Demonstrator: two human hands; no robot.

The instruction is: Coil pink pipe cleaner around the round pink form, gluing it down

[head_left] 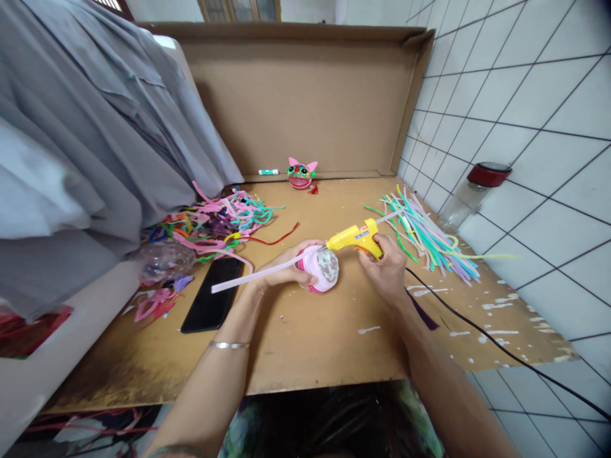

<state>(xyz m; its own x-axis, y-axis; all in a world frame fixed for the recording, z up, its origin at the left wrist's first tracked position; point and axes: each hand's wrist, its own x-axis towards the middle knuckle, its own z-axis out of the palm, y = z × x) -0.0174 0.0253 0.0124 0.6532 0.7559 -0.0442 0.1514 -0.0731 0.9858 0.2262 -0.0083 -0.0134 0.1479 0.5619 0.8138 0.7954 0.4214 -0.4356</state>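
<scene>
Our left hand (286,268) grips the pink ball (319,270); our right (384,267), the glue gun (356,237).
Over the table's (315,350) middle, we seem to clasp the ball thumb-side to steady it against the nozzle (323,249). Its speckled face points mostly right; being roundish, it shows no clear long axis. One pale strip (252,277) runs left from it, towards the phone (210,299); loose strips (427,232) lie beyond our right hand.
</scene>
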